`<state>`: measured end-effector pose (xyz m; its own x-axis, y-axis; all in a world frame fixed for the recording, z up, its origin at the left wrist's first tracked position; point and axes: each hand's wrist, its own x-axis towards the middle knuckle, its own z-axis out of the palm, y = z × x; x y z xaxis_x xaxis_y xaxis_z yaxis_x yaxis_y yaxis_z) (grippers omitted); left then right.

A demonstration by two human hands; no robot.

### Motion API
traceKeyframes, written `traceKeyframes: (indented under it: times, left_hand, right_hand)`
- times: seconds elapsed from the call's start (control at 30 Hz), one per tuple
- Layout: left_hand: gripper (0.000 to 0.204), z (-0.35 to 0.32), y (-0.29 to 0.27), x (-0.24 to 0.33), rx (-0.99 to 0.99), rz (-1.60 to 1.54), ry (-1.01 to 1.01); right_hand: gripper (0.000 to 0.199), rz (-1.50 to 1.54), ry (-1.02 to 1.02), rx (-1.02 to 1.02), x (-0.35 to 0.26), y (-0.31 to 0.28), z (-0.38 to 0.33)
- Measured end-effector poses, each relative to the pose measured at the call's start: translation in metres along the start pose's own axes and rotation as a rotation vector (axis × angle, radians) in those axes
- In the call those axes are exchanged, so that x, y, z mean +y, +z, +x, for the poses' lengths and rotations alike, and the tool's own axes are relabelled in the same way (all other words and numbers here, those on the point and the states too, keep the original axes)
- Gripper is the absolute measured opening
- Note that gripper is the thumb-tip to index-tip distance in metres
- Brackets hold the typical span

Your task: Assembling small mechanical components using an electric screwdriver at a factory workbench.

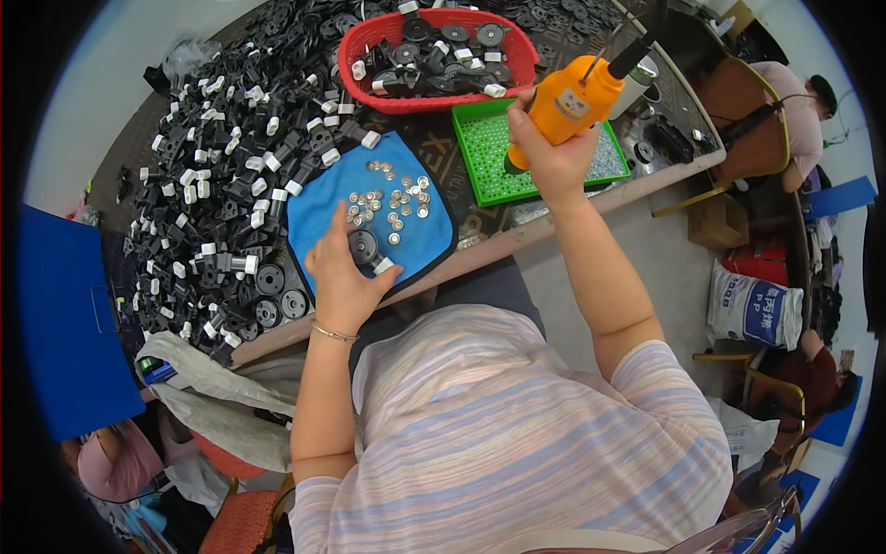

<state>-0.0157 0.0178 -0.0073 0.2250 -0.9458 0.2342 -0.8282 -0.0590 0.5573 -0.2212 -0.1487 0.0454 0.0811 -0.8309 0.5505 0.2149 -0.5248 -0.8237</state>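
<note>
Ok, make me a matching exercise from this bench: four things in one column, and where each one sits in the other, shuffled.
Things:
1. orange power screwdriver
2. small silver discs
3. red basket
4. round black part

Places:
A. scattered on the blue cloth
B. under the left hand fingers, on the blue cloth
C. in the right hand, tip over the green tray
D. at the far side of the table, full of black parts

Pairs: 1-C, 2-A, 3-D, 4-B

Grey floor [674, 268], long worktable [554, 222], wooden chair [738, 111], cardboard box [720, 222], white printed sack [752, 309]
</note>
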Motion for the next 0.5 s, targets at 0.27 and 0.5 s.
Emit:
traceKeyframes:
  times: [0.27,0.5]
  left_hand:
    - [0.104,-0.003,0.003,-0.008,0.012,-0.008,0.002]
    - [0.088,-0.007,0.003,-0.013,0.072,-0.179,-0.022]
  right_hand:
    - [0.019,0.021,0.017,0.015,-0.002,0.006,-0.002]
    - [0.019,-0.014,0.049,0.044,0.001,0.003,0.000]
